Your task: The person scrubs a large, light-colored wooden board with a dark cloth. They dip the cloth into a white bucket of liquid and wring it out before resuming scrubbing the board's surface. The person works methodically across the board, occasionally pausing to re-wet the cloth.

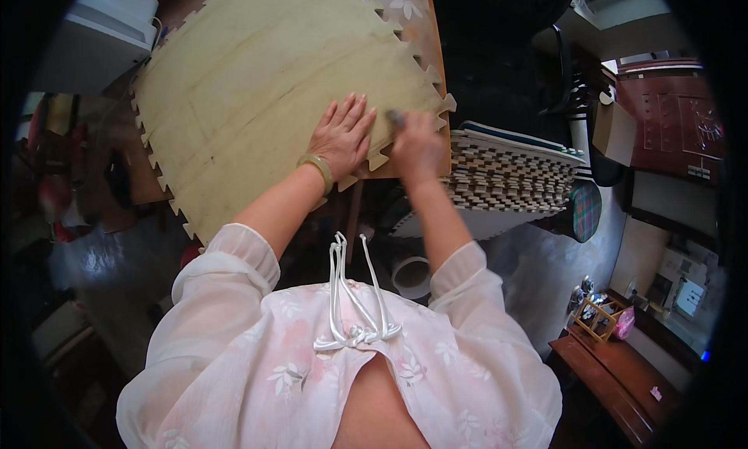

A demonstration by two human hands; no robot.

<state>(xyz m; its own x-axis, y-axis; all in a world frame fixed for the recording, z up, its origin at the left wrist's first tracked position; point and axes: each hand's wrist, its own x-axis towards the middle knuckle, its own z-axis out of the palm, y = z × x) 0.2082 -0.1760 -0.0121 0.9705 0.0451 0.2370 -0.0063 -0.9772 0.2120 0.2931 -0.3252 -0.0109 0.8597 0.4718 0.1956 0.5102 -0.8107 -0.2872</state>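
A large yellowish foam mat [245, 98] with jigsaw-toothed edges lies before me, its near edge overhanging the table. Dark streaks and a small dark spot mark its surface. My left hand [345, 136] rests palm down on the mat near its right corner, holding nothing; a pale green bangle [318, 171] circles that wrist. Beside it, over the corner of the mat, my right hand [419, 145] is blurred and closed around a small dark-tipped tool [395, 119]. The fist hides most of this tool, so its kind cannot be told.
The table's orange-brown edge [441, 45] runs along the mat's right side. A stack of toothed mats [508, 171] stands right of the table, near a plaid-topped stool [586, 211]. A white appliance [99, 37] sits upper left. Below the table is a white bucket [411, 277].
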